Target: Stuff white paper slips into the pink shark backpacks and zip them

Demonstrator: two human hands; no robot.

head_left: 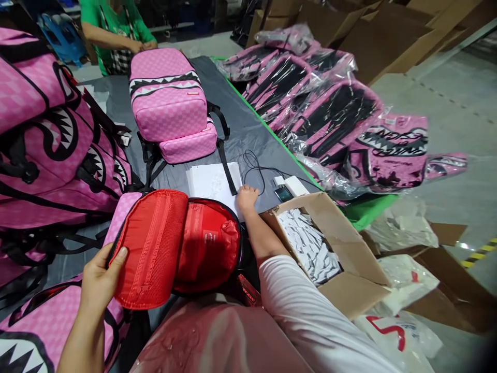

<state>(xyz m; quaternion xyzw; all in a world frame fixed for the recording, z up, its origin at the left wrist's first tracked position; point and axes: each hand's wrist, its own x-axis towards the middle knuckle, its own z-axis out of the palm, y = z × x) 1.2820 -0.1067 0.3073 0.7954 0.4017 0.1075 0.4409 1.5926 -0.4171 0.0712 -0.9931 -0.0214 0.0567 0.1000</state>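
Note:
A pink backpack lies open in front of me, its red lining [171,243] facing up. My left hand [101,277] grips the edge of the open red flap, thumb on top. My right hand [246,199] reaches past the bag onto the white sheets of paper [209,181] on the grey table; its fingers are curled down on the paper, and what they hold, if anything, is hidden. A black strap [229,173] crosses the paper.
Another pink shark-mouth backpack [171,103] stands farther along the table, a person in green [116,31] behind it. More backpacks [46,145] pile at left; bagged ones [330,114] lie right. A cardboard box of white packets [310,243] and a phone [283,192] sit near my right arm.

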